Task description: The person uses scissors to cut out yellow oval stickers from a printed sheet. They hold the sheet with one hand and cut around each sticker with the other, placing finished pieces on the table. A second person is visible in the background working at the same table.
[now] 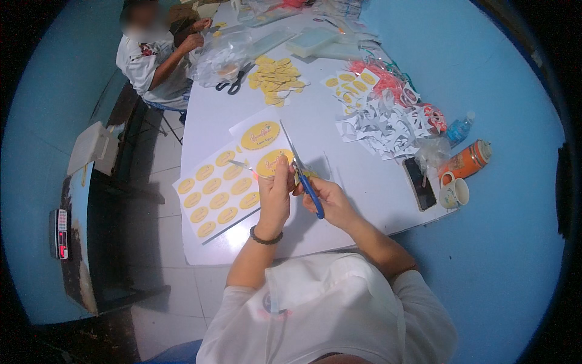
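My left hand (276,193), with a dark bead bracelet at its wrist, grips a white paper strip (261,119) printed with yellow oval labels. In my right hand (328,200) is a pair of scissors with blue handles (311,196); one long blade rises along the strip's right edge, and the handles are partly hidden by my fingers. Under the strip, at the left, lie printed sheets (200,179) with rows of smaller-looking yellow ovals. A pile of cut yellow ovals (275,77) rests farther up the table.
White paper offcuts (384,125) are heaped at the right, near red plastic strands (386,77). A phone (419,184), a mug (454,193), an orange canister (466,159) and a bottle (460,128) line the right edge. Black-handled scissors (234,84) lie near another person (157,59) seated at the upper left.
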